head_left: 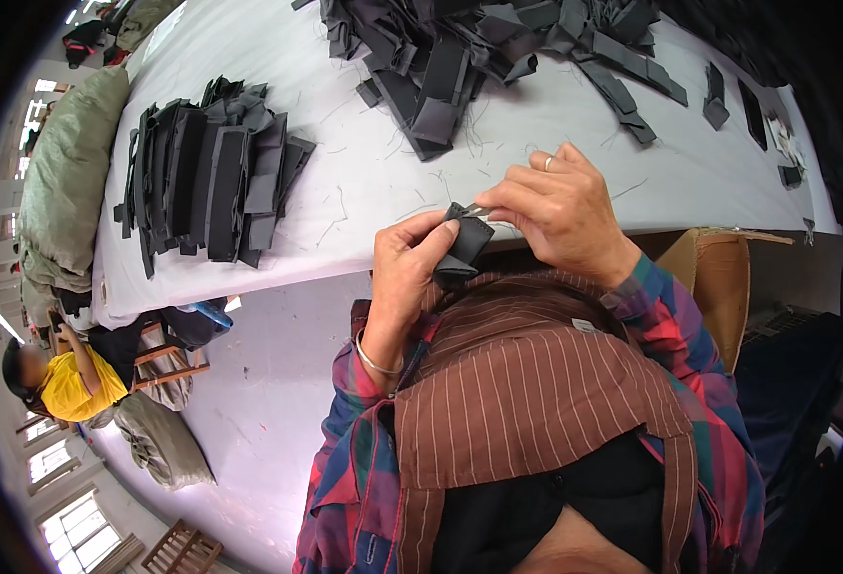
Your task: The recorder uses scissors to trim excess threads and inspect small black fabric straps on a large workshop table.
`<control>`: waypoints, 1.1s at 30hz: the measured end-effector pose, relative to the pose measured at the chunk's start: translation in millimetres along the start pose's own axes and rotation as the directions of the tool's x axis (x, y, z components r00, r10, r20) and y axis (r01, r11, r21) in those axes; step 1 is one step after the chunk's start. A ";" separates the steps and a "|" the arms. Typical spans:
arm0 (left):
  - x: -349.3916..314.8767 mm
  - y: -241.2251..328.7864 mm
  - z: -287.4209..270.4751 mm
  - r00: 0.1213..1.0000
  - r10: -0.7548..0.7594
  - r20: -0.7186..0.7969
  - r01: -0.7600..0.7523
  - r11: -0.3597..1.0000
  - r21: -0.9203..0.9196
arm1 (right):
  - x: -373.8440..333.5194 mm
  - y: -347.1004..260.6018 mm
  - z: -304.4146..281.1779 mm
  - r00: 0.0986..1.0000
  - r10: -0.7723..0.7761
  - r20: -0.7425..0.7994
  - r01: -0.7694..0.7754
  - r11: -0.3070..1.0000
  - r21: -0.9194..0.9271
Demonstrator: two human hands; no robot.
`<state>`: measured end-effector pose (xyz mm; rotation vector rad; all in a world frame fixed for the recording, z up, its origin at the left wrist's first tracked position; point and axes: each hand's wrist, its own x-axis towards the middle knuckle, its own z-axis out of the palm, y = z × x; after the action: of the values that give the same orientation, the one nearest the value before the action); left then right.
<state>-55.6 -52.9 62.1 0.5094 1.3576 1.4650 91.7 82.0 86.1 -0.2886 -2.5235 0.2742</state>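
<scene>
My left hand (404,266) pinches a small folded piece of dark grey fabric (469,242) between thumb and fingers, just off the table's near edge. My right hand (563,209) is closed on a small metal tool (480,209), whose tip meets the top of the fabric. Fingers cover most of the tool, so its exact kind does not show. Beyond my hands, a loose heap of dark fabric strips (431,77) lies on the white table (345,206). To the left, similar strips are gathered in a neater row (201,182).
Single strips (622,100) and a flat black object (753,115) lie at the table's right, with loose threads scattered about. A cardboard box (723,287) stands under its right edge. At left are stuffed sacks (72,172), a wooden stool (177,371) and a person in yellow (82,387).
</scene>
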 end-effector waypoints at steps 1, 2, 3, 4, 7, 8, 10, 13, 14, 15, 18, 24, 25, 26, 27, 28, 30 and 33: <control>0.3 -0.5 -0.7 1.000 -0.001 -0.005 0.001 1.000 0.024 | 0.1 0.6 0.8 1.000 0.000 0.002 0.000 1.000 0.001; 0.5 -0.9 -1.0 1.000 -0.001 -0.010 0.002 0.999 0.049 | 0.1 1.3 2.1 1.000 -0.008 -0.008 0.008 1.000 0.006; -0.4 -0.2 -0.6 1.000 -0.002 -0.013 0.003 0.999 0.048 | 0.3 1.5 3.1 1.000 -0.016 -0.017 0.017 1.000 0.013; -1.5 1.3 0.5 1.000 -0.023 -0.003 0.023 1.000 0.002 | 0.3 1.7 3.4 1.000 -0.018 -0.015 0.018 1.000 0.015; -1.3 0.6 -1.3 0.999 -0.044 0.006 0.044 0.999 -0.021 | -0.5 2.5 4.1 1.000 -0.001 0.010 0.000 0.999 0.037; -0.7 0.1 -2.3 0.999 -0.043 0.007 0.043 0.999 0.003 | -0.7 2.5 4.1 1.000 0.009 -0.011 -0.008 0.999 0.054; -1.2 1.9 -2.5 0.998 -0.062 0.018 0.062 0.998 -0.030 | -0.2 2.2 3.1 0.999 0.020 -0.029 -0.018 0.997 0.071; 0.6 -1.0 -4.9 0.997 -0.071 0.028 0.072 0.997 -0.027 | 1.3 2.4 -0.7 1.000 0.011 -0.009 -0.010 0.998 0.056; 1.1 -2.2 -5.4 0.998 -0.062 0.026 0.062 0.998 0.006 | 1.5 2.9 -0.2 1.000 -0.002 0.008 0.002 0.998 0.058; 1.0 -2.0 -4.9 0.998 -0.062 0.027 0.062 0.998 0.006 | 1.7 3.1 0.5 1.000 -0.016 0.024 0.014 0.998 0.059; -0.3 -0.2 -3.3 0.998 -0.067 0.016 0.066 0.997 0.038 | 1.1 3.1 4.7 0.999 -0.026 0.027 0.024 0.997 0.069; -3.6 -0.9 -3.9 0.997 -0.070 0.041 0.072 0.997 -0.025 | -0.9 5.9 7.3 0.999 0.033 0.037 -0.037 0.991 0.125; -3.4 -2.6 -5.1 0.997 -0.063 0.038 0.064 0.998 -0.022 | -0.9 5.3 7.6 0.999 0.032 0.038 -0.037 0.991 0.125; -3.4 -3.5 -5.7 0.998 -0.055 0.035 0.056 0.998 -0.019 | -0.7 4.0 7.8 0.999 0.046 0.013 -0.048 0.988 0.145; -3.1 -3.6 -5.6 0.998 -0.055 0.035 0.056 0.998 -0.021 | -0.4 3.0 8.3 0.998 0.060 -0.010 -0.057 0.985 0.165; -2.9 -3.5 -5.3 0.998 -0.048 0.035 0.048 0.999 -0.010 | 0.0 2.0 8.2 0.998 0.059 -0.009 -0.057 0.985 0.165; -2.6 -4.0 -5.2 0.999 -0.041 0.035 0.041 0.999 0.000 | 1.0 0.2 7.3 0.997 0.080 -0.012 -0.078 0.988 0.135; -2.5 -4.8 -5.5 0.999 -0.029 0.031 0.028 0.999 0.047 | 2.2 -0.4 7.4 0.997 0.076 -0.020 -0.072 0.988 0.138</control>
<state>-57.4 -58.4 57.1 0.5387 1.3717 1.3995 85.6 81.2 81.3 -0.3297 -2.4582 0.4679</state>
